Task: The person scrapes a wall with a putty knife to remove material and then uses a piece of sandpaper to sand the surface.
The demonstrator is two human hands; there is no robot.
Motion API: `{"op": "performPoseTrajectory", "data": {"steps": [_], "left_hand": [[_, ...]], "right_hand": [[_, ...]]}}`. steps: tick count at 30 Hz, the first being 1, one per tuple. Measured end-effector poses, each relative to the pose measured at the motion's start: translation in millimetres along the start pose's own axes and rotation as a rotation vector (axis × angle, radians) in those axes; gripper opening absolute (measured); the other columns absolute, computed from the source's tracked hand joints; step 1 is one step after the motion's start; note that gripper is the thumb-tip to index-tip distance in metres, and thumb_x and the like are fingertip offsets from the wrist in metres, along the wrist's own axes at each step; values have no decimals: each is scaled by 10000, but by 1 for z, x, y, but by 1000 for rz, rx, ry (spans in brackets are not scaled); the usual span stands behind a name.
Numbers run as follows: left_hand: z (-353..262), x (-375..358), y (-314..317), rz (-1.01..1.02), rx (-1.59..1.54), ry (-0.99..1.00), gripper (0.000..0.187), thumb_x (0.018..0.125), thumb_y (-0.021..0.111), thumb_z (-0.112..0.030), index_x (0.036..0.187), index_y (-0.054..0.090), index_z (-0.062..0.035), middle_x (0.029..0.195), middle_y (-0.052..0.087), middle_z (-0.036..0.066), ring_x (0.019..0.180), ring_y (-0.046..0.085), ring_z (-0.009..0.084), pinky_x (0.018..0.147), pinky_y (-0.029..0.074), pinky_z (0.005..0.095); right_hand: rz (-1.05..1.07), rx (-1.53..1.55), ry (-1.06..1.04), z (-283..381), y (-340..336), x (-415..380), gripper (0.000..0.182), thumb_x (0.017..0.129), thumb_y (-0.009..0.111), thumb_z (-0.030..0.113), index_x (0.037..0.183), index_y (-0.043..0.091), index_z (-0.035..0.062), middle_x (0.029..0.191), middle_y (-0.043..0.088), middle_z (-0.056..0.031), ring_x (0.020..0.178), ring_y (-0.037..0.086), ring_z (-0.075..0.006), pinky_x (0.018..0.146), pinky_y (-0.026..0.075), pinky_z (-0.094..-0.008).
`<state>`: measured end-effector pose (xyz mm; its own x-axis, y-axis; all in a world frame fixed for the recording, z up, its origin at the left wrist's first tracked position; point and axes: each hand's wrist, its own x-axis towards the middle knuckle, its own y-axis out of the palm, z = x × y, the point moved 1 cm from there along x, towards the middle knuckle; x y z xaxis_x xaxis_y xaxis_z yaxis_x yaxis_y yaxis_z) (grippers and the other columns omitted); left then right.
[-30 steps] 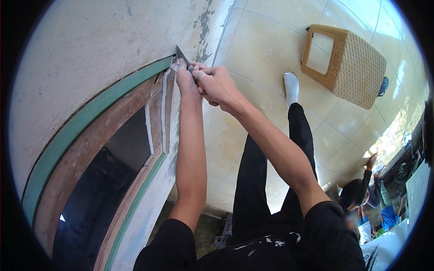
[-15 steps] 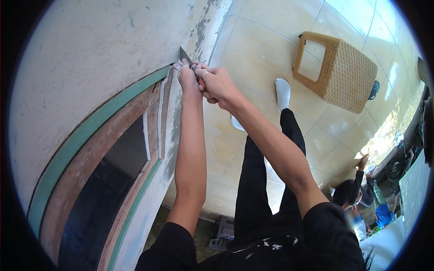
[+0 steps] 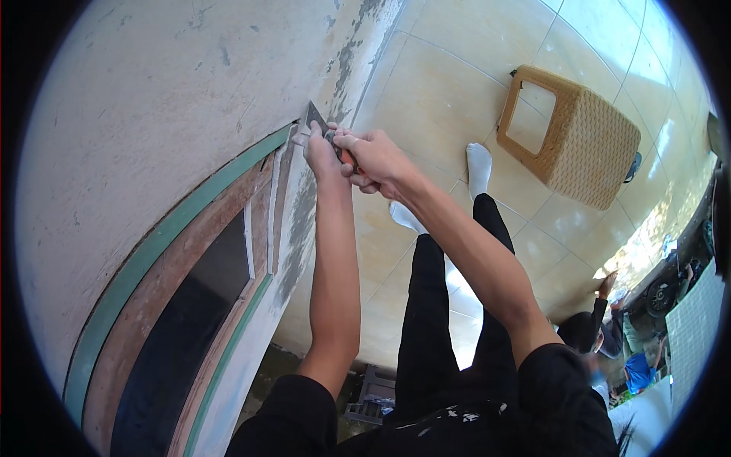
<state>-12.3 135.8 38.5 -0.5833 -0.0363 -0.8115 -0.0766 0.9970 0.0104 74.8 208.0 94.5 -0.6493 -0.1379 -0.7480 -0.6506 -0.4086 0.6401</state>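
Scraper [image 3: 314,114], orange handle [image 3: 346,158] wrapped in curled right hand [image 3: 373,158], blade jutting ahead of it toward wall [image 3: 190,91], left hand [image 3: 321,156] beside, thumb [image 3: 316,132] at blade, grip hard to tell

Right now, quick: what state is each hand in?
Left hand: closed, holding the scraper near its blade.
Right hand: closed, holding the same scraper by its orange-and-dark handle.
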Motion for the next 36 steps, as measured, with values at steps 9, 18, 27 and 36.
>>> {"op": "performPoseTrajectory", "data": {"steps": [9, 18, 27, 36], "left_hand": [[18, 8, 0, -34, -34, 61, 351, 961, 404, -276, 752, 431, 4, 615, 467, 80, 501, 479, 185, 461, 425, 308], [18, 49, -11, 54, 12, -70, 316, 956, 408, -265, 798, 481, -1, 629, 496, 75, 514, 507, 179, 458, 427, 308], [7, 7, -21, 10, 24, -14, 332, 958, 408, -293, 790, 475, -14, 645, 473, 63, 549, 490, 181, 495, 419, 297], [15, 0, -23, -86, 73, 112, 323, 955, 413, -262, 789, 461, 11, 648, 476, 76, 563, 510, 189, 497, 437, 301]], "right_hand": [[-41, 61, 47, -7, -29, 21, 375, 887, 512, 221, 556, 443, 60, 508, 459, -49, 326, 315, -96, 292, 189, -275], [-163, -12, -1, -8, -14, 41, 330, 904, 508, 248, 643, 453, 55, 548, 456, -31, 363, 298, -73, 324, 184, -236], [-103, -58, -26, -23, -2, 22, 288, 904, 500, 230, 711, 529, 19, 536, 464, -34, 353, 322, -77, 324, 182, -241], [-38, -113, -18, -19, -4, 6, 301, 907, 502, 245, 712, 538, 19, 534, 468, -30, 347, 316, -67, 317, 184, -233]]}}
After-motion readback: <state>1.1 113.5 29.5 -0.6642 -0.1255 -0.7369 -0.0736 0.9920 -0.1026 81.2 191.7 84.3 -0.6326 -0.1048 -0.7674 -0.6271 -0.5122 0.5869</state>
